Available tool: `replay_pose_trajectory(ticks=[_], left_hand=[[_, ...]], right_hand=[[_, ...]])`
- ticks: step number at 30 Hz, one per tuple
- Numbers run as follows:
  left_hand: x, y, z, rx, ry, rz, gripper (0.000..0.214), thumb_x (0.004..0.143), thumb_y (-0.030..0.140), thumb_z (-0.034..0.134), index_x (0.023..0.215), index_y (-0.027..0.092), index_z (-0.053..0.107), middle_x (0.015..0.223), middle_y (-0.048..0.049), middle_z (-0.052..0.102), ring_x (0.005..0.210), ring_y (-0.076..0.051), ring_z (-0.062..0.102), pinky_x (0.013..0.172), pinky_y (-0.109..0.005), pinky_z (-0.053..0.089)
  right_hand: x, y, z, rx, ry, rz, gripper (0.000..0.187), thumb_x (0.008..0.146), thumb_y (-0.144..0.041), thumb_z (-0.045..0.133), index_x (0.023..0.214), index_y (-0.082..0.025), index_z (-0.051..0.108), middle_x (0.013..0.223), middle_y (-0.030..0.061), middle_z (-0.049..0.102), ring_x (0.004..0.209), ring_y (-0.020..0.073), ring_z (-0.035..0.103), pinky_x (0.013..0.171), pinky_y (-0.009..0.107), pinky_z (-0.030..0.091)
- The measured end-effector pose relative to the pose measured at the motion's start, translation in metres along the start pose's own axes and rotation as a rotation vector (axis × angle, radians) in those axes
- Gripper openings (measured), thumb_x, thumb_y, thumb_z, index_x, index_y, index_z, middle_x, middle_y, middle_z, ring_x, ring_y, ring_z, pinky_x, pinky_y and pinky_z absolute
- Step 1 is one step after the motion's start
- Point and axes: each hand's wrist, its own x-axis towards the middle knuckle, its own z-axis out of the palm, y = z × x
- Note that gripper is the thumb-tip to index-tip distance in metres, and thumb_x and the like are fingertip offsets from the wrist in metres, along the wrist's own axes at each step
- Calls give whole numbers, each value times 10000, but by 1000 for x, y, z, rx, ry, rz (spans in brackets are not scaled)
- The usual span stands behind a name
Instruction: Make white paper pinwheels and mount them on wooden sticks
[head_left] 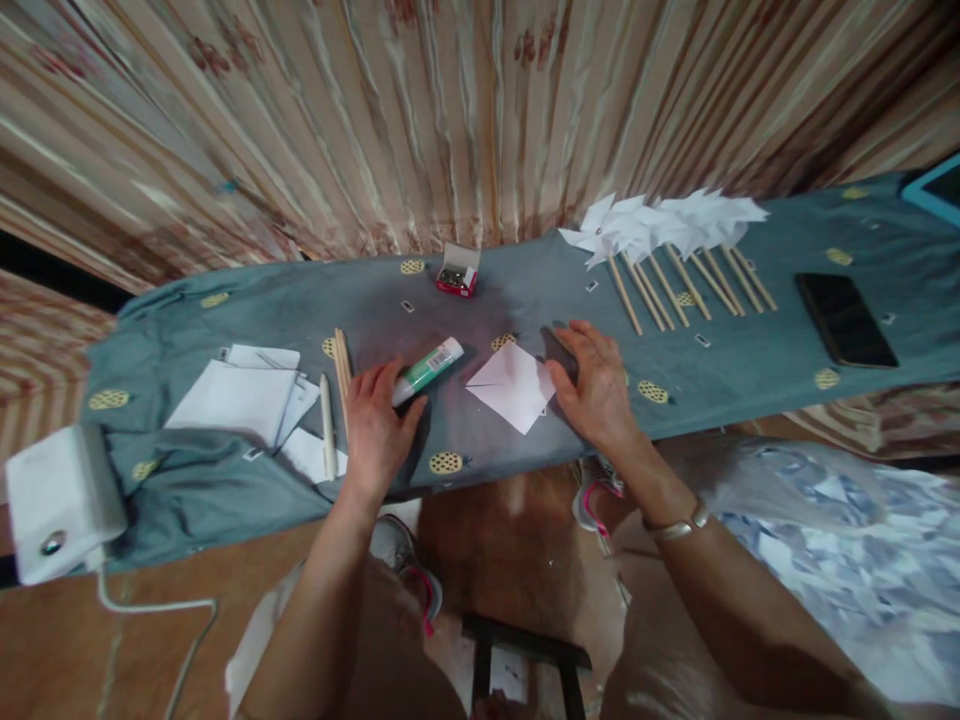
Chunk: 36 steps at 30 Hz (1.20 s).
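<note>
My left hand (379, 425) has its fingers and thumb around the lower end of a green and white glue stick (429, 370), which points up and right. In front of me a square of white paper (514, 388) lies flat, turned like a diamond, with a slit running in from its left corner. My right hand (595, 385) rests at the paper's right corner, thumb touching its edge and fingers apart from the thumb. Just left of my left hand are several wooden sticks (341, 365) and a white pen-like tool (328, 425).
Paper pinwheels (667, 225) on wooden sticks lie in a row at the back right, beside a dark phone (846, 320). A small red box of metal pins (457, 272) stands open at the back. White paper sheets (232, 400) and a white device (64, 500) with a cable are leftward.
</note>
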Motion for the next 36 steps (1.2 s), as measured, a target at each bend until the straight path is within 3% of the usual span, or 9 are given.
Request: replay_pose_trajectory(ticks=[5, 9, 15, 18, 21, 25, 28, 31, 36], left_hand=[[2, -1, 2, -37, -44, -64, 300, 907, 300, 536, 1120, 126, 656, 1054, -158, 685, 1026, -312, 602, 936, -487, 474], [3, 15, 1, -388, -25, -262, 303, 870, 370, 588, 1071, 165, 684, 1005, -105, 691, 935, -242, 619, 863, -383, 484], [0, 56, 7, -1154, -263, -573, 404, 751, 541, 697, 905, 168, 727, 713, -19, 648, 637, -135, 542, 642, -261, 450], [1, 70, 8, -1340, -367, -644, 409, 681, 569, 748, 743, 165, 722, 671, -21, 634, 591, -111, 506, 594, -240, 426], [2, 77, 8, -1423, -417, -696, 430, 631, 570, 785, 707, 152, 720, 663, -32, 642, 579, -106, 504, 579, -236, 422], [0, 74, 6, -1394, -428, -682, 427, 677, 550, 770, 790, 138, 745, 745, -57, 685, 608, -108, 527, 609, -239, 441], [-2, 63, 7, -1219, -338, -618, 419, 754, 525, 710, 953, 159, 747, 861, -64, 721, 686, -135, 585, 686, -263, 482], [-1, 47, 11, -851, -167, -421, 352, 808, 418, 674, 1066, 183, 720, 986, -69, 725, 886, -196, 648, 857, -328, 506], [4, 31, 24, -364, -103, -62, 348, 864, 204, 573, 1201, 180, 657, 1242, -114, 647, 1159, -240, 600, 1049, -428, 454]], right_hand=[[-1, -15, 2, 69, -2, -25, 389, 931, -322, 474, 1251, -142, 601, 1353, 174, 589, 1267, 306, 522, 1085, 515, 405], [-6, -31, 4, 216, -43, -14, 360, 932, -334, 485, 1222, -172, 623, 1297, 144, 646, 1243, 289, 552, 1074, 505, 424], [-4, -52, 9, 990, -314, 343, 376, 789, -502, 678, 1020, -205, 688, 1031, 71, 743, 898, 207, 680, 835, 367, 539], [-2, -57, 9, 1314, -455, 449, 345, 688, -497, 782, 834, -197, 693, 807, 16, 733, 727, 155, 654, 742, 310, 530], [-1, -60, 6, 1403, -458, 517, 354, 601, -464, 855, 738, -191, 674, 681, -15, 695, 627, 131, 610, 657, 282, 508], [4, -53, 0, 1404, -366, 569, 374, 615, -493, 847, 754, -199, 661, 615, -34, 650, 557, 124, 577, 576, 266, 478], [9, -43, -6, 1415, -226, 605, 367, 637, -508, 833, 750, -216, 640, 663, -23, 668, 618, 134, 615, 620, 268, 514], [10, -34, -8, 1483, -212, 659, 349, 656, -483, 834, 741, -223, 618, 697, -20, 683, 651, 127, 639, 677, 267, 544], [6, -30, -8, 1586, -328, 729, 270, 748, -465, 754, 844, -237, 645, 812, 4, 742, 688, 145, 672, 639, 273, 558]])
